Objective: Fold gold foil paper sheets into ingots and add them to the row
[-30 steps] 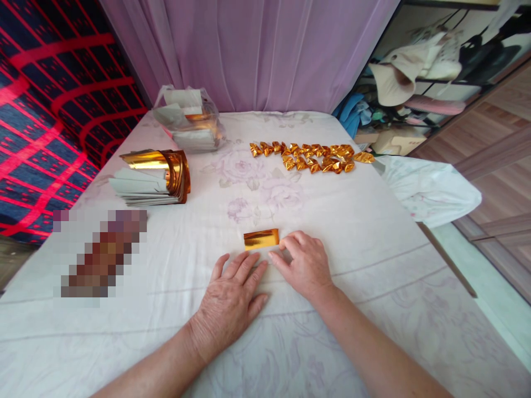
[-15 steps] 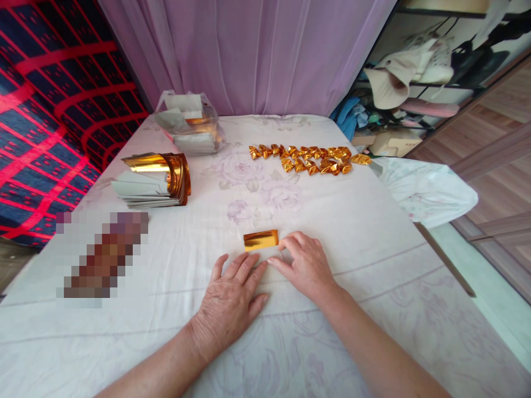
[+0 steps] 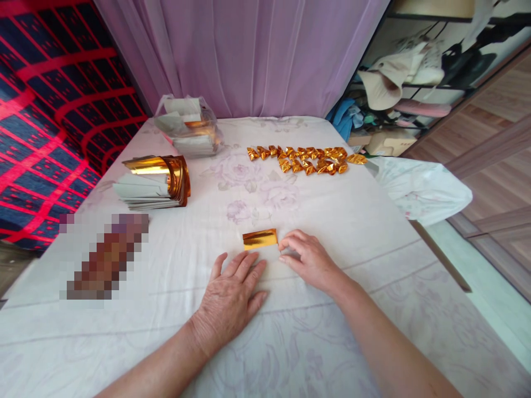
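Cloth (image 3: 373,232) covers the table. Foil stack (image 3: 155,179) far left; folded gold pieces (image 3: 305,159) in rows at the far side. Left hand (image 3: 230,298) flat, fingers spread, empty, its tips just short of the gold strip (image 3: 260,239). Right hand (image 3: 309,260) loosely curled, fingertips touching the strip's right end, holding nothing. My note: pin the strip flat with the left, then crease evenly from the right.
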Motion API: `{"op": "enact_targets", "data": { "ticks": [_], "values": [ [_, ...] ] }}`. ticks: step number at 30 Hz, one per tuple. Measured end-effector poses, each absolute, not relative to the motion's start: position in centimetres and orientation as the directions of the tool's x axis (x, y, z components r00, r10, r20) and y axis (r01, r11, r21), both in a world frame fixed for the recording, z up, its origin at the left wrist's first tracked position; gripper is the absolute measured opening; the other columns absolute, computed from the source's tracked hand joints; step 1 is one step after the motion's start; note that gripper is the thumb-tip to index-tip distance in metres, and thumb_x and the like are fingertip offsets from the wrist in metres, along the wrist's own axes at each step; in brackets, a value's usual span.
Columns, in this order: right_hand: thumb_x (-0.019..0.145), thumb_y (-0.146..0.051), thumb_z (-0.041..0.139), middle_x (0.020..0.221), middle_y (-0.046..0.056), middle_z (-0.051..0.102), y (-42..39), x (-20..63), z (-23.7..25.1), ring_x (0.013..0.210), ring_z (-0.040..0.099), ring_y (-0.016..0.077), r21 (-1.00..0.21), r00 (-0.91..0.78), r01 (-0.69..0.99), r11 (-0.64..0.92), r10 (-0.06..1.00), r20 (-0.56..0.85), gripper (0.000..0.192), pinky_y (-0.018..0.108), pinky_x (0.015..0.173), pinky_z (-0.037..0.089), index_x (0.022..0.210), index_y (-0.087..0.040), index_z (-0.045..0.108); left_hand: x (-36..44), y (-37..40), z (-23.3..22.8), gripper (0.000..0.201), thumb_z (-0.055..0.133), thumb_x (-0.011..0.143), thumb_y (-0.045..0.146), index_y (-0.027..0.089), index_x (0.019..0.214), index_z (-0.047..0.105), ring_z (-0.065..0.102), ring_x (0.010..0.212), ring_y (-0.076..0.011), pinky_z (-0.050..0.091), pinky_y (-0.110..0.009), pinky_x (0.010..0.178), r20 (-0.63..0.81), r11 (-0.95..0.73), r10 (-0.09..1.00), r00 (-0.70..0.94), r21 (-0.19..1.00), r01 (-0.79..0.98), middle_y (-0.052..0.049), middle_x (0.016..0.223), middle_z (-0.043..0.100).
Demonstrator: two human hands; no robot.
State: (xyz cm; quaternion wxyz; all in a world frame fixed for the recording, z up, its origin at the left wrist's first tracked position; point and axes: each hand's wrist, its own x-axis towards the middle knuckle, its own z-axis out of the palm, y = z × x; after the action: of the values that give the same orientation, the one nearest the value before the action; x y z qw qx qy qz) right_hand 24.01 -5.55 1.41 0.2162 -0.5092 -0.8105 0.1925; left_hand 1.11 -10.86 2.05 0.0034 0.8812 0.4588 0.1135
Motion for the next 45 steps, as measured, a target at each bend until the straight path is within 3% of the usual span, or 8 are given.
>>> {"op": "enact_targets", "data": {
  "ticks": [7, 12, 15, 23, 27, 45],
  "values": [
    [0.082, -0.013, 0.056, 0.089, 0.001, 0.065, -5.0, 24.2, 2.0, 0.077, 0.061, 0.0127, -0.68, -0.385, 0.63, 0.374, 0.911, 0.145, 0.011, 0.026, 0.073, 0.047, 0.084, -0.021, 0.063, 1.2, -10.8, 2.2, 0.043, 0.051, 0.093, 0.048, 0.026, 0.129, 0.059, 0.052, 0.122, -0.0263, 0.027, -0.05, 0.11, 0.21, -0.576, 0.811, 0.547, 0.114, 0.81, -0.005, 0.135, 0.06],
    [0.084, -0.02, 0.057, 0.079, 0.0, 0.066, -5.1, 22.8, 1.4, 0.07, 0.06, 0.0129, -0.644, -0.2, 0.709, 0.289, 0.957, 0.209, 0.006, 0.024, 0.068, 0.045, 0.08, -0.021, 0.061, 1.2, -10.7, 2.1, 0.042, 0.051, 0.093, 0.046, 0.025, 0.128, 0.06, 0.054, 0.121, -0.0265, 0.028, -0.051, 0.109, 0.231, -0.584, 0.802, 0.55, 0.109, 0.805, -0.006, 0.133, 0.061],
    [0.087, -0.022, 0.056, 0.079, 0.0, 0.066, -5.7, 21.3, 1.4, 0.072, 0.06, 0.014, -0.552, -0.1, 0.803, 0.227, 0.963, 0.251, 0.006, 0.025, 0.068, 0.043, 0.082, -0.022, 0.061, 1.2, -10.7, 2.1, 0.041, 0.05, 0.094, 0.045, 0.024, 0.128, 0.06, 0.054, 0.121, -0.0267, 0.028, -0.051, 0.108, 0.224, -0.587, 0.801, 0.556, 0.106, 0.803, -0.007, 0.133, 0.061],
    [0.092, -0.025, 0.056, 0.081, 0.002, 0.066, -6.6, 18.8, 1.4, 0.076, 0.059, 0.0174, -0.196, -0.147, 0.96, 0.199, 0.956, 0.255, 0.01, 0.028, 0.063, 0.035, 0.084, -0.022, 0.061, 1.1, -10.5, 2.0, 0.041, 0.05, 0.095, 0.042, 0.023, 0.13, 0.059, 0.053, 0.123, -0.0272, 0.028, -0.052, 0.109, 0.235, -0.598, 0.791, 0.565, 0.101, 0.795, -0.007, 0.134, 0.061],
    [0.092, -0.026, 0.057, 0.081, 0.004, 0.066, -6.7, 18.8, 1.3, 0.076, 0.059, 0.0185, -0.133, -0.163, 0.97, 0.205, 0.949, 0.269, 0.01, 0.029, 0.063, 0.035, 0.084, -0.022, 0.061, 1.2, -10.5, 2.1, 0.043, 0.05, 0.095, 0.041, 0.026, 0.135, 0.054, 0.052, 0.124, -0.0273, 0.029, -0.053, 0.108, 0.213, -0.606, 0.788, 0.578, 0.095, 0.79, -0.007, 0.135, 0.059],
    [0.09, -0.027, 0.061, 0.082, 0.002, 0.063, -8.0, 20.0, 1.6, 0.079, 0.057, 0.0178, -0.231, -0.141, 0.951, 0.207, 0.952, 0.272, 0.012, 0.029, 0.069, 0.037, 0.08, -0.022, 0.06, 1.0, -10.3, 2.4, 0.04, 0.05, 0.094, 0.039, 0.026, 0.132, 0.058, 0.052, 0.122, -0.0283, 0.03, -0.053, 0.107, 0.208, -0.616, 0.779, 0.591, 0.085, 0.783, -0.008, 0.133, 0.06]
  ]
}}
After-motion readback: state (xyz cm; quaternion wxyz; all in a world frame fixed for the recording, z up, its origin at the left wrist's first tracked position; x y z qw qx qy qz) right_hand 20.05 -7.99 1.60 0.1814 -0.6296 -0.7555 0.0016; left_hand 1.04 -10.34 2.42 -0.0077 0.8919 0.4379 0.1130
